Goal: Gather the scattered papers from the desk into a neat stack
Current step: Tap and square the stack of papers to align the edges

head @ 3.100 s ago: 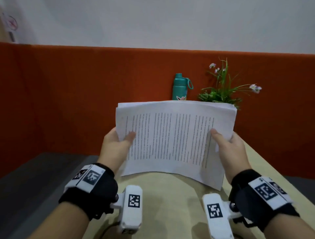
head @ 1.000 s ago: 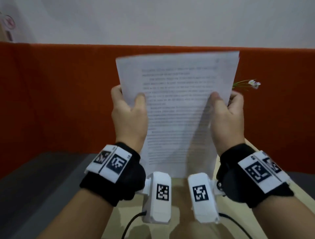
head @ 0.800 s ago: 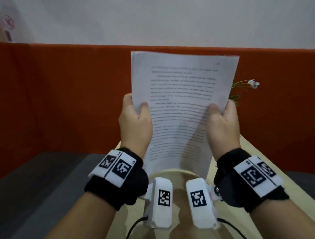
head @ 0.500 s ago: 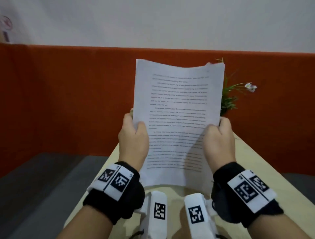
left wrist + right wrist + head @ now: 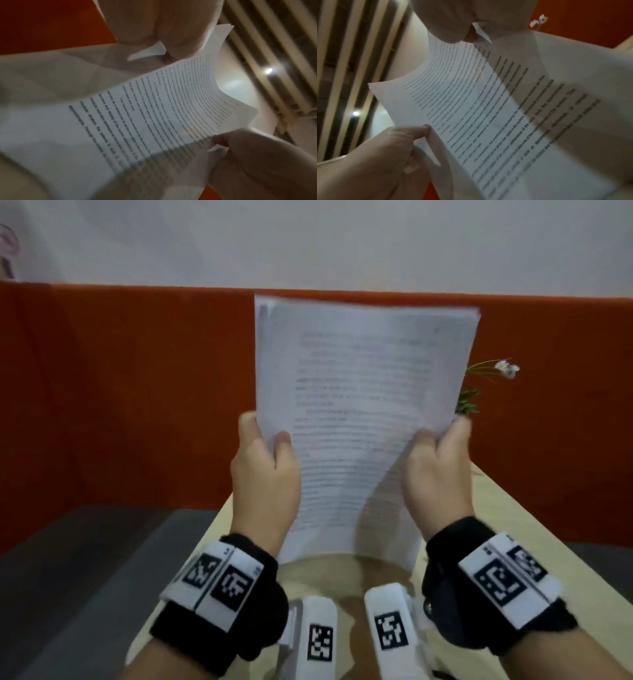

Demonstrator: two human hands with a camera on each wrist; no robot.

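A stack of printed papers point(image 5: 359, 405) stands upright, short edge down, over the beige desk point(image 5: 513, 529). My left hand point(image 5: 265, 434) pinches its left edge, thumb on the front and fingers behind. On the right edge my right hand point(image 5: 442, 433) holds it the same way. The sheets bow slightly between the hands, and their lower edge hangs close above the desk's shadowed middle. The left wrist view shows the papers point(image 5: 154, 115) pinched by my left hand point(image 5: 163, 52). In the right wrist view my right hand point(image 5: 471, 36) grips the papers point(image 5: 488, 108). The picture is blurred.
A green plant with a small white flower point(image 5: 503, 368) pokes out behind the papers' right edge. An orange partition point(image 5: 120, 388) backs the desk. Dark grey floor point(image 5: 68, 577) lies left of the desk edge.
About three seconds ago the stack was held sideways; it is upright now. In the last second it dropped toward the desk, then rose slightly, both hands keeping their hold.
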